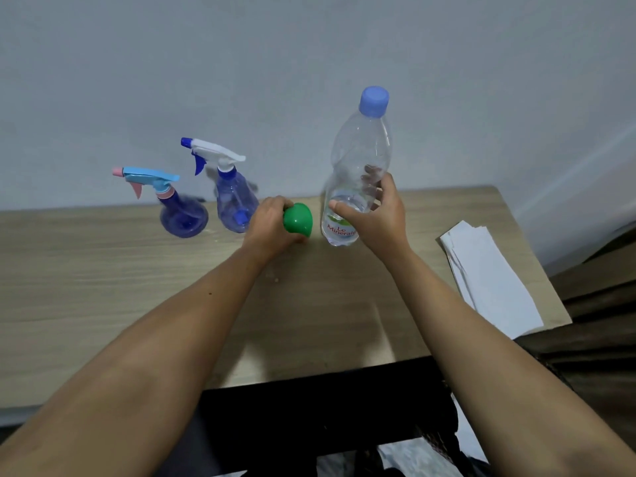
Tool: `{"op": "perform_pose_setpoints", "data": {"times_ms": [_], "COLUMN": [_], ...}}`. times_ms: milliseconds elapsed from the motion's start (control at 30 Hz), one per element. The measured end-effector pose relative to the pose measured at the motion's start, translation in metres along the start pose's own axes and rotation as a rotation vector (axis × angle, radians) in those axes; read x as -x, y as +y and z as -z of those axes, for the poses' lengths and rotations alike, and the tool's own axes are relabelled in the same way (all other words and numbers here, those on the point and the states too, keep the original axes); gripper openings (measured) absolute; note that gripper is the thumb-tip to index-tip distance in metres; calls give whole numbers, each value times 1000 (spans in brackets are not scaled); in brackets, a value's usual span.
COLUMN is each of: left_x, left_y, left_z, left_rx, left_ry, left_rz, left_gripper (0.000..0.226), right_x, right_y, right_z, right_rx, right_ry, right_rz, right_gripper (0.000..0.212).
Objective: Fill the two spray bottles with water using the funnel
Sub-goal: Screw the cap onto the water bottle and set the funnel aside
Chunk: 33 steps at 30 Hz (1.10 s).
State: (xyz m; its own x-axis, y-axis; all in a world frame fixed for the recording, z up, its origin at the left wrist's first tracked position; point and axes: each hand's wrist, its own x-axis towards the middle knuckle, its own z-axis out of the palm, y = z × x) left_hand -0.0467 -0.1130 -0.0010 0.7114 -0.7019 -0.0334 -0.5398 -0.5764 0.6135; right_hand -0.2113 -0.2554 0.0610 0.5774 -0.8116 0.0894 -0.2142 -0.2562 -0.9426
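Pale grey-blue wall fills the upper half of the view, and below it a light wood-grain desk [103, 270] stretches across, its near edge dropping to something dark.

At the back of the desk, close to the wall, two spray bottles stand upright side by side, slightly apart. The round spray bottle [183, 216] on the left is squat and blue-tinted, with a light blue trigger head and a pink nozzle pointing left. The taller spray bottle [235, 201] to its right has a clear bluish body, a white trigger head and a dark blue nozzle, also pointing left. Both still wear their spray heads.

Just right of the taller one, the left hand [272, 225] curls its fingers round a green funnel [298, 220], the wide mouth facing right and low over the desk; whether the funnel touches the surface cannot be told.

Beside the funnel, the right hand [375, 211] wraps round the lower middle of a large clear water bottle [358, 166], thumb in front and fingers behind. That bottle stands upright on the desk, blue cap on, with a red-lettered label near its base and water visible only in the lower part.

Folded white paper towels [492, 277] lie near the desk's right edge, well apart from the bottles.
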Motion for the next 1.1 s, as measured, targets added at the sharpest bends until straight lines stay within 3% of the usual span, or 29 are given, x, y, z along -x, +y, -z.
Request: {"op": "perform_pose_setpoints", "data": {"times_ms": [200, 433, 600, 1100], "left_x": [-32, -41, -39, -31], "left_y": [0, -6, -13, -13], "left_z": [-4, -5, -13, -19], "left_rx": [-92, -121, -99, -25], "left_ry": [-36, -72, -47, 7], "left_rz": [-85, -59, -45, -37], "left_gripper": [82, 85, 74, 96], "right_x": [-33, -49, -49, -45], "right_y": [4, 12, 18, 23], "right_z": [-14, -20, -20, -10], "right_rx": [6, -12, 7, 10], "right_ry": [10, -8, -39, -162], "right_rz": [17, 21, 55, 65], "right_gripper": [78, 88, 92, 100]}}
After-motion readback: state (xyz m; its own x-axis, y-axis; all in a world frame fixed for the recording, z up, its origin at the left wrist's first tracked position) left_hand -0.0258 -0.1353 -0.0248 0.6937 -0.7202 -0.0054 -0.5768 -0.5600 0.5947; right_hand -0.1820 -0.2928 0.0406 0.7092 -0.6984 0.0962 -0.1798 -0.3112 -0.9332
